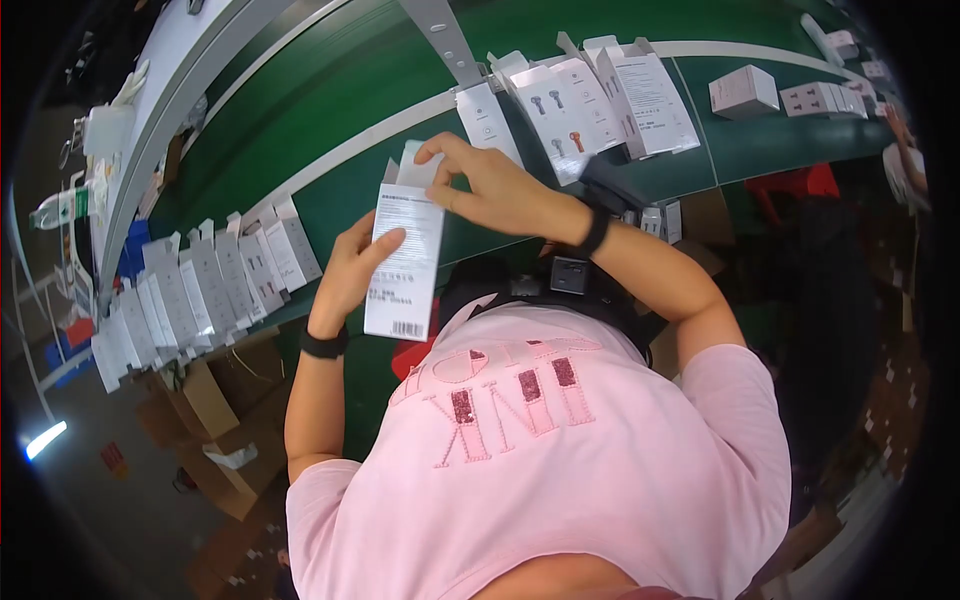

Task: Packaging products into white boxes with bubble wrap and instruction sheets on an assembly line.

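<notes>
"What's largest?"
"The long green workbench (338, 212), with white rectangular cardboard boxes (205, 290) lined up at left."
"And the tall white printed cardboard box (405, 265)?"
"Held over the bench's near edge."
"The fingers?"
"Left hand (352, 268) grips its side, thumb across the face. Right hand (490, 188): thumb and forefinger curled by the white top flap (416, 158); whether pinching, I cannot tell."

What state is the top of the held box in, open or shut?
Open: flaps stand up at the top of the white box, by the right hand.
</notes>
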`<action>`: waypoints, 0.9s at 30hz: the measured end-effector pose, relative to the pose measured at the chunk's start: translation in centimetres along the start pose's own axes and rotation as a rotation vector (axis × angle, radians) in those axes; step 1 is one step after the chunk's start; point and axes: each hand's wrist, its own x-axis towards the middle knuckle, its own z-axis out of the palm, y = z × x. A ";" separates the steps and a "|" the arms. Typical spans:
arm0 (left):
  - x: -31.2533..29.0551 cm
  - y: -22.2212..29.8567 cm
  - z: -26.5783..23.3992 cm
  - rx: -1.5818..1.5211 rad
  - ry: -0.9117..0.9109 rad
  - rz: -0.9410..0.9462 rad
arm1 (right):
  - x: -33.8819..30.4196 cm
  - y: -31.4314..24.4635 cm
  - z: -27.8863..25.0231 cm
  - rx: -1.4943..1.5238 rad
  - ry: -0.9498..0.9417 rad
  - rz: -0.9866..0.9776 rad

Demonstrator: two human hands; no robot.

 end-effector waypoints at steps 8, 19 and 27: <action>12.4 -10.2 -4.4 -0.249 -0.138 -0.367 | 7.5 14.5 6.9 -0.533 0.150 0.163; 15.6 -19.7 -3.0 -0.283 -0.176 0.033 | 8.2 17.2 10.6 -0.933 0.301 0.258; 15.0 -18.6 -2.5 0.264 0.100 0.126 | 11.1 19.2 8.8 -0.688 0.304 0.534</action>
